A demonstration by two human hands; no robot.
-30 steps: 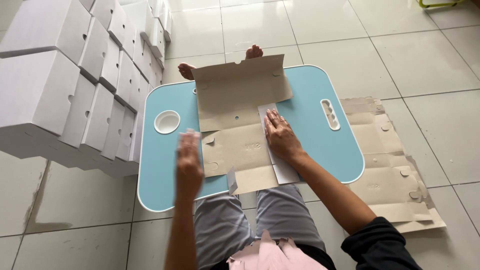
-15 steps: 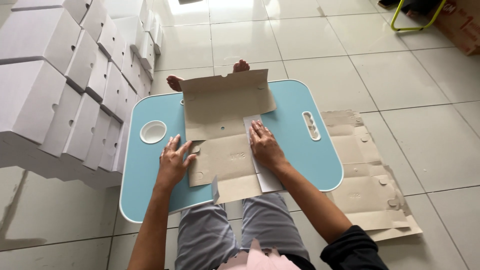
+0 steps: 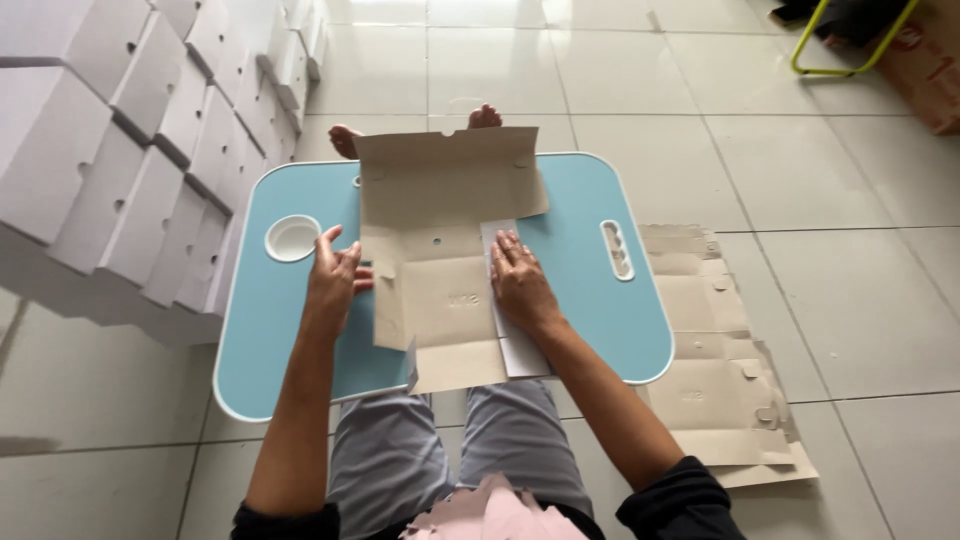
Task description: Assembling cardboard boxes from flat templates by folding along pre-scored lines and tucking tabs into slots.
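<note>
A person is sitting on the tiled floor with a light blue lap table (image 3: 590, 330) across their legs, and a flat brown cardboard box blank (image 3: 445, 255) is lying in the middle of the frame on top of it. The blank's far panel is standing up tilted toward the upper centre, while the near panels are lying flat and hanging slightly over the table's near edge.

The left hand (image 3: 332, 280), left of centre, is curling its fingers around the left side flap of the blank, gripping that flap at its edge. The right hand (image 3: 520, 280), just right of centre, is pressing down flat with fingers spread on the right side flap, where the white face of the card is showing; it is grasping nothing, only lying open on the card.

A round white cup recess (image 3: 292, 238) is sitting in the table's upper left corner, just beside the left hand. A white slotted handle (image 3: 618, 250) is showing near the table's right edge.

To the right of the table, in the lower right of the frame, a stack of unfolded brown blanks (image 3: 720, 370) is lying on the floor. Along the upper left, a pile of finished white boxes (image 3: 130, 150) is stacked up. Two bare feet (image 3: 485, 117) are poking out beyond the table's far edge.
</note>
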